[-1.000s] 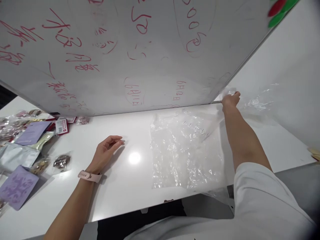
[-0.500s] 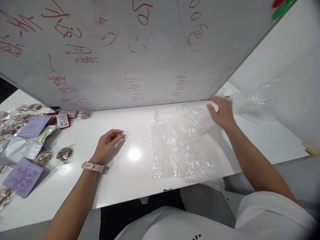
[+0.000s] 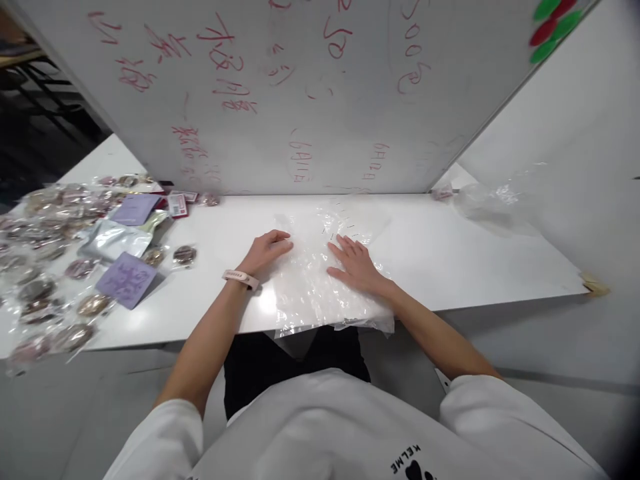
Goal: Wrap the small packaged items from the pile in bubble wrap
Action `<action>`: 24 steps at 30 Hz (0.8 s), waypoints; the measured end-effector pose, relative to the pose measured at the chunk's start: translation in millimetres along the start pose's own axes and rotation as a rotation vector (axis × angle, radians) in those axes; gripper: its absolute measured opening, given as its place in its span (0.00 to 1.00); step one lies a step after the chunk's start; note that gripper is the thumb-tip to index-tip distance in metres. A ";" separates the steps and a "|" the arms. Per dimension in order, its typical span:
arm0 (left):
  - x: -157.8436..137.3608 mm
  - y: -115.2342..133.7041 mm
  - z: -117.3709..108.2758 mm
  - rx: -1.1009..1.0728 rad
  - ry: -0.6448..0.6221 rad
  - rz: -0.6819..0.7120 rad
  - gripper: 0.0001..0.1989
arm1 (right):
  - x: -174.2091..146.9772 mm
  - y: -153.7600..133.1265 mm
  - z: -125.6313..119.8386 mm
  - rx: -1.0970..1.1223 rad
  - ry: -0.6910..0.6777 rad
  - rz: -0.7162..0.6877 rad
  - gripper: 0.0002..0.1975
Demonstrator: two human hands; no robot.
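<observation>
Clear plastic bags (image 3: pixel 310 293) lie wrinkled and partly overlapping on the white table, and their near edge hangs over the table's front. My right hand (image 3: pixel 357 267) rests on them with its fingers spread, palm down. At their left edge is my left hand (image 3: pixel 265 253), fingers loosely bent and thumb apart, holding nothing that I can see. Whether its fingertips touch the plastic I cannot tell. Small dark marks run across the bags' upper part, beyond my right fingers.
A whiteboard (image 3: pixel 320 100) with red writing stands along the table's back. Many small wrapped packets (image 3: pixel 45 233) crowd the left, among them a purple pouch (image 3: pixel 127 280) and a silver pouch (image 3: pixel 115 241). More crumpled clear plastic (image 3: pixel 493 207) lies at the right on the white table (image 3: pixel 475 267).
My right hand has come from the bags' far right corner onto their middle. The bags have shifted left, close to my left hand. The camera view has moved too.
</observation>
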State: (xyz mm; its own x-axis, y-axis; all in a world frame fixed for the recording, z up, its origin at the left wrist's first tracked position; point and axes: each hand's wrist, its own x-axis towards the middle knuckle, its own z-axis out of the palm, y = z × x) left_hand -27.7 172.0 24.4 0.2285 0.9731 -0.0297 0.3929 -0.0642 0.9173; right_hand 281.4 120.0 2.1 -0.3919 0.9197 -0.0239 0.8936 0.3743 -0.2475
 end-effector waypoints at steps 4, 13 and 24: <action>-14.2 -0.4 9.3 0.050 0.016 0.082 0.20 | 18.1 -25.1 3.0 0.224 0.084 -0.024 0.31; -30.0 -0.8 6.0 0.071 0.094 0.032 0.20 | 13.0 4.2 -33.6 0.815 0.476 0.158 0.29; -35.8 30.5 -24.8 0.408 0.799 0.433 0.05 | -33.3 -14.8 -170.8 0.285 1.141 -0.213 0.18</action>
State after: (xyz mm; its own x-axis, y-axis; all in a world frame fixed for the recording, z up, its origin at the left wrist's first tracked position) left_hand -46.1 140.7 63.2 -0.1836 0.7016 0.6885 0.7275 -0.3740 0.5752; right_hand 318.6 104.1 172.1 0.0230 0.4706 0.8821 0.6969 0.6251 -0.3516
